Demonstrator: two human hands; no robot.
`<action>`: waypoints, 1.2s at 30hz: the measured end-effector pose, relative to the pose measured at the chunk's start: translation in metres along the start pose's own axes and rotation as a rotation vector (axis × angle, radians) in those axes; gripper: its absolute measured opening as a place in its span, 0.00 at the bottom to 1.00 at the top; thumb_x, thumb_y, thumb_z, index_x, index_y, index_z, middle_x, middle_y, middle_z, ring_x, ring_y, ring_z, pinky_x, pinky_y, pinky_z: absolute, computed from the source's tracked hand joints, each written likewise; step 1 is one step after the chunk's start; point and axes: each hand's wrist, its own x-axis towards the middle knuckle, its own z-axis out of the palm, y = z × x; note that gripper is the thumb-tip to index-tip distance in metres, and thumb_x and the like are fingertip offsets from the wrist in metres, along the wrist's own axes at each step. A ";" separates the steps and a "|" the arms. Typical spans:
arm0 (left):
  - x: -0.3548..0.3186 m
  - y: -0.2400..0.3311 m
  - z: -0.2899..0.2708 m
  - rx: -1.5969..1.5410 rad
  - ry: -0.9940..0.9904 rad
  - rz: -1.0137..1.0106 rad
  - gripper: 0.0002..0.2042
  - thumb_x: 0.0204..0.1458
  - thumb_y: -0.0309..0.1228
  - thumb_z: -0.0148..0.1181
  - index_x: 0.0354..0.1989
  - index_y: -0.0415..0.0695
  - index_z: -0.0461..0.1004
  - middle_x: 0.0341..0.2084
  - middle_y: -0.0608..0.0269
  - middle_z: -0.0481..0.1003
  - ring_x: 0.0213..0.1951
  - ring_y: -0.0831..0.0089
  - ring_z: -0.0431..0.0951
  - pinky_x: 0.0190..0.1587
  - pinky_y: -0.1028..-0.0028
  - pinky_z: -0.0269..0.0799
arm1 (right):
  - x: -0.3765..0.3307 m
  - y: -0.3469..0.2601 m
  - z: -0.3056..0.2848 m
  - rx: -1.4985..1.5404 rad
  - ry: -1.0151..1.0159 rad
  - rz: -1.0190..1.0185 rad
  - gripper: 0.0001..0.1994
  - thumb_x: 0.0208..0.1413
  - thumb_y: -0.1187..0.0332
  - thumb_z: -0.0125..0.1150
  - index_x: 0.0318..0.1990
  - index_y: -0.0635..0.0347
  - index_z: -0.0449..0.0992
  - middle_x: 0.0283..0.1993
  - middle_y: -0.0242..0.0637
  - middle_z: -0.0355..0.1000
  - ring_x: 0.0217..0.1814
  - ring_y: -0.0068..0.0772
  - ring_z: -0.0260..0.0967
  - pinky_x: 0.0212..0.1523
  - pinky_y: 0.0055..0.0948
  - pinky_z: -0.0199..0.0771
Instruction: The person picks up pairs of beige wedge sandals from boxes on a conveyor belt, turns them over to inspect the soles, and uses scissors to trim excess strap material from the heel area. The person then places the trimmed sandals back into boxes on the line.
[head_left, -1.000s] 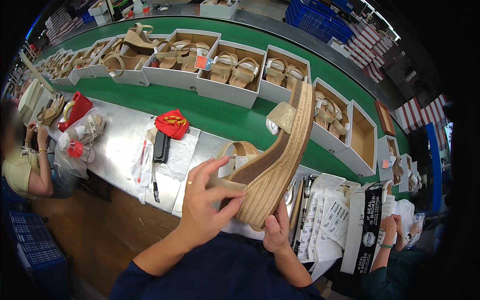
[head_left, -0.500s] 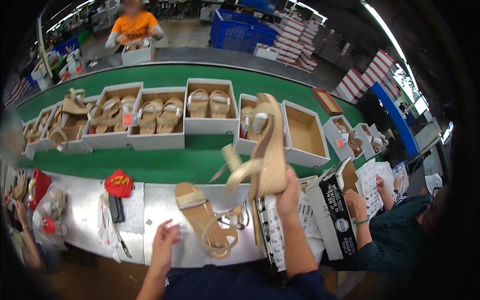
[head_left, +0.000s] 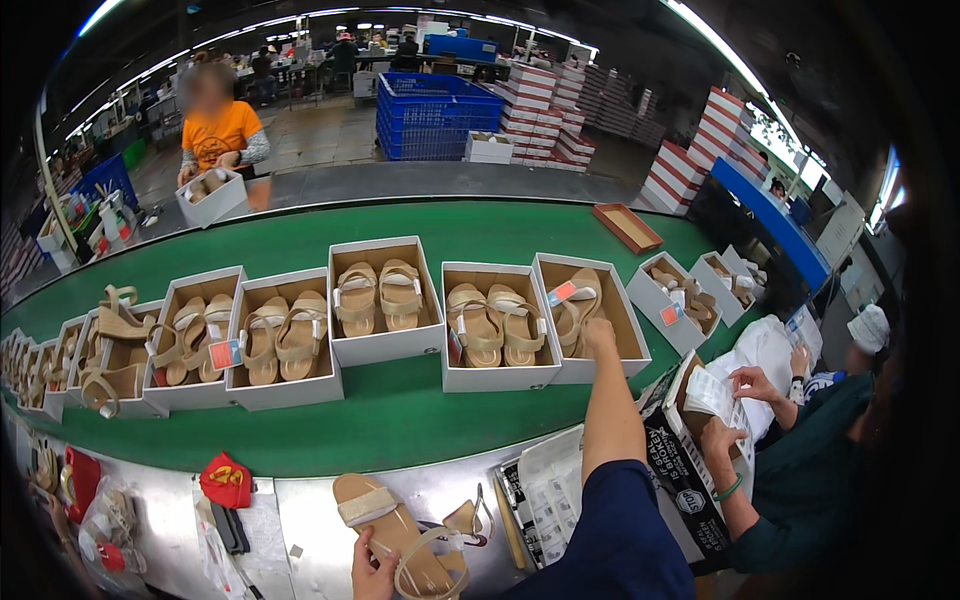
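My right hand (head_left: pixel 598 342) reaches into a white shoe box (head_left: pixel 628 350) on the green belt, its fingers closed on a beige sandal (head_left: pixel 578 300) at the left side of that box. An orange and blue tag (head_left: pixel 562 293) shows on this sandal. At the metal table's front, my left hand (head_left: pixel 374 572) grips the edge of a second beige sandal (head_left: pixel 400 530), which lies sole down with its ankle strap loose. Beside that sandal are scissors (head_left: pixel 482 520), partly hidden by a piece of beige material.
Open boxes of sandals, such as this box (head_left: pixel 500 375), line the green belt (head_left: pixel 400 445). A brown lid (head_left: pixel 628 228) lies farther back. At right a co-worker's hands (head_left: pixel 735 410) handle paper by a carton (head_left: pixel 680 430). Across the belt a person in orange (head_left: pixel 218 135) holds a box.
My right hand has moved forward and lowered its sandal into the box that held nothing. My left hand has gone from open in the air to gripping the sandal on the table.
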 end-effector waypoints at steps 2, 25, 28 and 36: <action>0.005 0.006 0.004 -0.047 -0.032 0.031 0.30 0.60 0.25 0.51 0.71 0.41 0.51 0.60 0.48 0.64 0.57 0.63 0.69 0.56 0.67 0.70 | -0.031 -0.011 -0.030 0.245 0.298 0.051 0.20 0.58 0.65 0.43 0.52 0.63 0.76 0.54 0.59 0.72 0.58 0.55 0.70 0.56 0.46 0.69; 0.048 0.124 0.041 -0.046 -0.536 0.217 0.22 0.67 0.37 0.42 0.66 0.41 0.58 0.51 0.44 0.73 0.51 0.56 0.76 0.49 0.60 0.77 | -0.267 -0.141 -0.055 0.680 0.612 -1.014 0.39 0.33 0.78 0.72 0.61 0.60 0.66 0.56 0.47 0.71 0.59 0.53 0.69 0.57 0.41 0.72; 0.071 0.050 0.007 0.571 -0.187 0.591 0.22 0.59 0.33 0.56 0.60 0.36 0.65 0.50 0.44 0.73 0.51 0.51 0.74 0.52 0.58 0.73 | -0.172 -0.152 -0.109 0.473 0.867 -0.640 0.28 0.44 0.76 0.66 0.57 0.61 0.67 0.50 0.50 0.69 0.52 0.56 0.69 0.53 0.44 0.69; 0.083 -0.015 -0.022 1.173 0.174 0.907 0.24 0.54 0.33 0.60 0.59 0.38 0.68 0.56 0.42 0.68 0.59 0.49 0.67 0.60 0.57 0.63 | -0.011 -0.044 -0.167 0.182 0.612 0.132 0.29 0.48 0.53 0.63 0.57 0.54 0.69 0.53 0.49 0.72 0.56 0.55 0.70 0.53 0.51 0.70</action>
